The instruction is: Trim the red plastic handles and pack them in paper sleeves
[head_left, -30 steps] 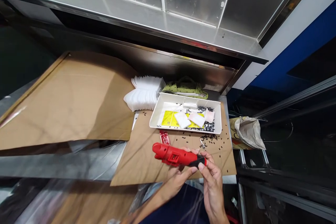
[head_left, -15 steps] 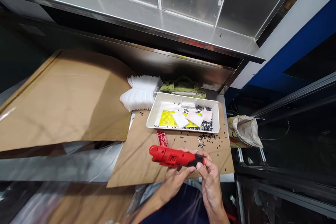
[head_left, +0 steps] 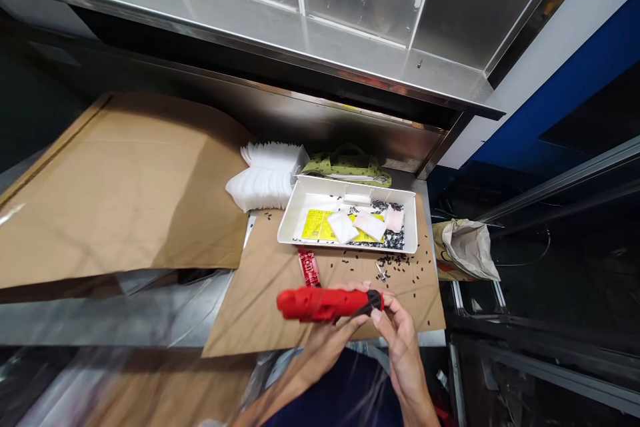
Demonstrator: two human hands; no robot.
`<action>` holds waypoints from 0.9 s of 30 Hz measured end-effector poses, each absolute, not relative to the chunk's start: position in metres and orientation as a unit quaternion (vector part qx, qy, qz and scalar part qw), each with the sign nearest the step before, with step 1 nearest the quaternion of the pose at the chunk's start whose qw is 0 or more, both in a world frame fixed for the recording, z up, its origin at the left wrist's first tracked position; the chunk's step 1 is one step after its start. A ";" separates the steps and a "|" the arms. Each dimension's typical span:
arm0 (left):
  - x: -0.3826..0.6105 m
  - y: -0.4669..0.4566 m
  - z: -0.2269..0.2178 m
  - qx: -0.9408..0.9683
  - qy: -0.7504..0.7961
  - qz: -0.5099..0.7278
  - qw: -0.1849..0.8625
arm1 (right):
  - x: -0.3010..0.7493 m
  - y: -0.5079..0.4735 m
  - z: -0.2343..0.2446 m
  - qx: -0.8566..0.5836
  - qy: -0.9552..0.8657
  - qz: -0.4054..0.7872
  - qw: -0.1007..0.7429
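Both hands hold a long red plastic tool housing (head_left: 320, 304) with a black section towards its right end. It lies roughly level above the front of the cardboard sheet. My left hand (head_left: 327, 343) is closed on it from below, its fingers partly hidden behind the housing. At the black end, the thumb and fingers of my right hand (head_left: 399, 328) pinch it. Just behind the housing, a smaller red part (head_left: 309, 267) with a ribbed inside lies on the cardboard. A small metal piece (head_left: 381, 272) rests near my right fingers.
A white tray (head_left: 320, 244) holds white pads, yellow printed cards and many small black pieces; more black pieces are scattered on the cardboard sheet (head_left: 250, 307). Behind stand stacked white sheets (head_left: 265, 188) and a green bag (head_left: 345, 167). A big cardboard box (head_left: 125, 193) is left, a paper bag (head_left: 470, 250) right.
The red housing has shifted slightly left and turned about its length, so its rectangular opening shows less. Both hands keep hold of it. The smaller red part stays in place.
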State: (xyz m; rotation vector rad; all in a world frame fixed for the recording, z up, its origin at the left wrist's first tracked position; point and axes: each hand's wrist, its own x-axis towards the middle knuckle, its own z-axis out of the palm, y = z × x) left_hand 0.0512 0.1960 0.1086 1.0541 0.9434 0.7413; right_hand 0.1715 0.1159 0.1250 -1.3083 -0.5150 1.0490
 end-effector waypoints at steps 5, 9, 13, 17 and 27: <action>0.056 0.202 0.117 0.376 0.357 0.366 0.773 | 0.183 0.104 0.126 -0.596 -0.215 0.449 0.630; 0.056 0.198 0.117 0.308 0.322 0.372 0.814 | 0.185 0.100 0.125 -0.643 -0.208 0.402 0.618; 0.055 0.196 0.114 0.269 0.277 0.357 0.851 | 0.184 0.097 0.127 -0.675 -0.206 0.368 0.605; 0.054 0.196 0.114 0.257 0.269 0.356 0.857 | 0.191 0.093 0.122 -0.702 -0.217 0.319 0.598; 0.053 0.196 0.123 0.260 0.277 0.367 0.849 | 0.198 0.095 0.125 -0.732 -0.269 0.241 0.578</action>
